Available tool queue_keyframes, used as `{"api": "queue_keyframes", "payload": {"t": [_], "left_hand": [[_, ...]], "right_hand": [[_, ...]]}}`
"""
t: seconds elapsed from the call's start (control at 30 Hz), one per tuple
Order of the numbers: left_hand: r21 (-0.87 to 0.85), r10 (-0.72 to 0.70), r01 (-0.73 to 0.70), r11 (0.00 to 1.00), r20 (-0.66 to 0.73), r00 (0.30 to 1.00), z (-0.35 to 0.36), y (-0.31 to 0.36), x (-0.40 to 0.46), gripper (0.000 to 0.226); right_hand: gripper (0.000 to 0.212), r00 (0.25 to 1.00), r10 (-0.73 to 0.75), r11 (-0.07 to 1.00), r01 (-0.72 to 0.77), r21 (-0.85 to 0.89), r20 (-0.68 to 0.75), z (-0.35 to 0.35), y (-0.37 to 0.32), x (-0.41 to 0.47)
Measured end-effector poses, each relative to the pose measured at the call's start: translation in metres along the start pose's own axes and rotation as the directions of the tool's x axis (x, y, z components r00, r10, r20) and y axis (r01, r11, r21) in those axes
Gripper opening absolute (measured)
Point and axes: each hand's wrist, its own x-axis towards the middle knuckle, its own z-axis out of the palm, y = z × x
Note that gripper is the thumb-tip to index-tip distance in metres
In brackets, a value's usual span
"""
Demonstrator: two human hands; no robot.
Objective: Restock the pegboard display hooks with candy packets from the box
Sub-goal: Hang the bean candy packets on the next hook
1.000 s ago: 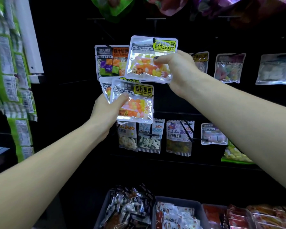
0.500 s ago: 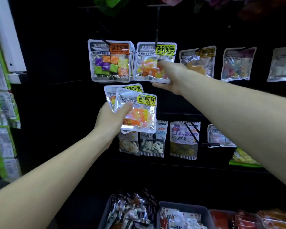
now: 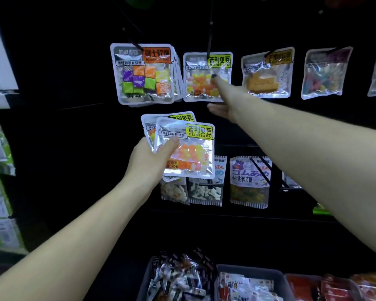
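Observation:
A silver candy packet (image 3: 201,83) with a yellow label and orange and yellow sweets hangs on a black hook (image 3: 209,35) of the dark pegboard. My right hand (image 3: 228,98) reaches up to it, a straight finger touching its front and the thumb spread below. Lower down, my left hand (image 3: 149,158) grips a small fanned stack of the same packets (image 3: 189,148), thumb across the front one.
Packets of coloured cube sweets (image 3: 143,72) hang left of the hook, a tan-sweet packet (image 3: 266,73) and others to the right. More packets (image 3: 249,181) hang on the row below. Grey bins (image 3: 276,276) of packets stand at the bottom. Green-edged packets (image 3: 0,192) line the left edge.
My right hand slid the packet back along the hook, let go of it, and now only touches it with a finger. The left hand kept its stack.

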Motion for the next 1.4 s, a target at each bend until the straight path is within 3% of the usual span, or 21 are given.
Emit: {"api": "queue_keyframes", "payload": {"t": [0.07,0.17,0.3,0.4,0.57,0.63,0.7,0.83,1.0,1.2,1.4], "left_hand": [[-0.01,0.017,-0.017,1.0,0.005,1.0,-0.001,0.002,0.002,0.079],[-0.03,-0.018,0.019,0.999,0.023,1.0,-0.001,0.01,-0.004,0.063],[-0.069,-0.034,0.033,0.997,-0.014,0.999,0.002,0.023,-0.01,0.088],[-0.121,-0.051,0.042,0.992,-0.07,0.996,0.001,0.031,-0.014,0.099],[-0.212,-0.171,0.162,0.964,-0.025,0.985,0.002,0.039,-0.011,0.099],[-0.255,-0.25,0.245,0.936,0.013,0.968,0.001,0.054,-0.021,0.084],[-0.305,-0.271,0.279,0.911,0.068,0.96,0.001,0.066,-0.028,0.046],[-0.315,-0.285,0.274,0.909,0.012,0.959,-0.001,0.07,-0.03,0.024],[-0.233,-0.259,0.232,0.944,-0.094,0.961,-0.005,0.061,-0.031,0.035],[-0.224,-0.201,0.19,0.956,-0.026,0.979,-0.006,0.058,-0.029,0.03],[-0.24,-0.175,0.164,0.957,-0.025,0.984,-0.004,0.057,-0.026,0.03]], "right_hand": [[0.076,0.997,0.046,0.999,-0.046,-0.002,-0.063,-0.007,0.009,-0.013],[0.079,0.995,0.096,0.991,-0.097,-0.088,-0.011,-0.02,0.025,-0.041],[0.085,0.981,0.101,0.967,-0.057,-0.249,0.166,-0.036,0.035,-0.08],[0.074,0.939,0.118,0.933,0.007,-0.361,0.324,-0.044,0.037,-0.104],[0.04,0.901,0.068,0.966,0.049,-0.255,0.429,-0.053,0.036,-0.123],[0.036,0.885,0.037,0.974,0.072,-0.216,0.465,-0.057,0.031,-0.129],[0.028,0.874,0.034,0.977,0.072,-0.2,0.484,-0.061,0.027,-0.134],[0.008,0.893,0.024,0.973,0.082,-0.217,0.449,-0.069,0.024,-0.138],[0.022,0.938,-0.167,0.975,0.204,-0.092,0.305,-0.075,0.003,-0.135],[0.015,0.893,-0.378,0.92,0.392,-0.009,0.244,-0.059,-0.032,-0.129],[0.014,0.902,-0.376,0.921,0.388,-0.018,0.211,-0.045,-0.044,-0.119]]}}
